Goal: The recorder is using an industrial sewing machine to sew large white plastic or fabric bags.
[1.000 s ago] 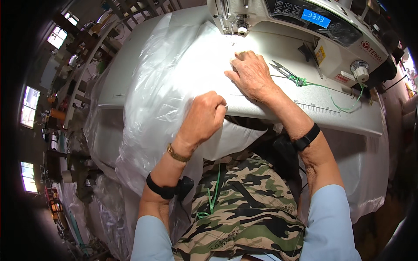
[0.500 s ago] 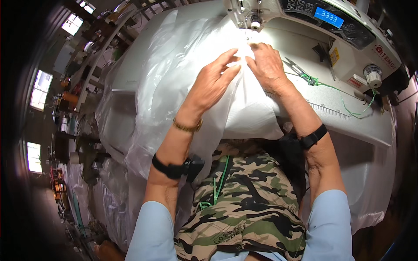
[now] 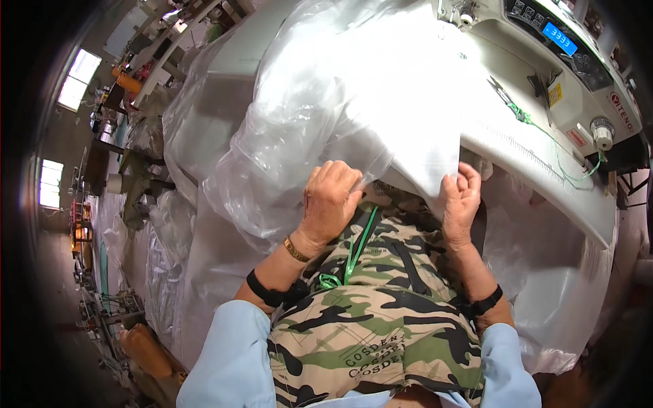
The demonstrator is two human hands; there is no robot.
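A white woven sheet [image 3: 425,146], brightly lit at its far part, spreads over the table edge toward my lap. Clear plastic film [image 3: 272,149] lies crumpled along its left side and hangs off the table. My left hand [image 3: 331,200] is closed at the near edge of the film, fingers curled and pinching it. On the right, my right hand [image 3: 462,204] grips the sheet's near right corner between thumb and fingers. Both hands are in front of the table edge, above the camouflage apron [image 3: 374,306]. The sewing machine's needle area [image 3: 462,54] is beyond the sheet, apart from both hands.
A sewing machine [image 3: 578,75] with a lit blue display stands at the far right. Thread snips [image 3: 502,92] tied with green string lie on its bed, above a printed ruler scale. Another green string [image 3: 360,245] lies on the apron. Cluttered shelving and windows fill the left.
Both hands have come back from the needle area to the table's near edge, drawing the sheet and film toward me. The hands are farther apart, and the view has shifted.
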